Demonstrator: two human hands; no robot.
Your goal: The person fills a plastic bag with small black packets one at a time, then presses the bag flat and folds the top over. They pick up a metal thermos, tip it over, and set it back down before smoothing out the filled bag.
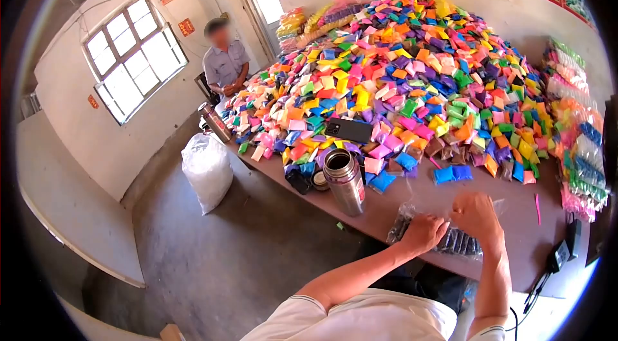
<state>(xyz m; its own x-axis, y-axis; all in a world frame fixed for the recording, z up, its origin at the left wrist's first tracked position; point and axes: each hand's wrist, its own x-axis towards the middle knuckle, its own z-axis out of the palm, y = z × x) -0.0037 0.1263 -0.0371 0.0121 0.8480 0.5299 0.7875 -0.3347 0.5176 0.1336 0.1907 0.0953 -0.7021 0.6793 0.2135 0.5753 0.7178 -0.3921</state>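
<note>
A clear plastic bag of black packets lies at the table's front edge, below both of my hands. My left hand is closed on the bag's upper part, its fingers pressed together. Beside it, my right hand makes a fist at the bag's loose end; clear film shows around the fist. My hands are close together, and the fingertips of the right one are hidden. Just beyond them lie two blue packets and a thin pink strip.
A huge pile of colourful packets covers the table. An open steel flask stands to my left, near a black phone. Another flask, a white sack and a seated person are farther left. Cables hang at right.
</note>
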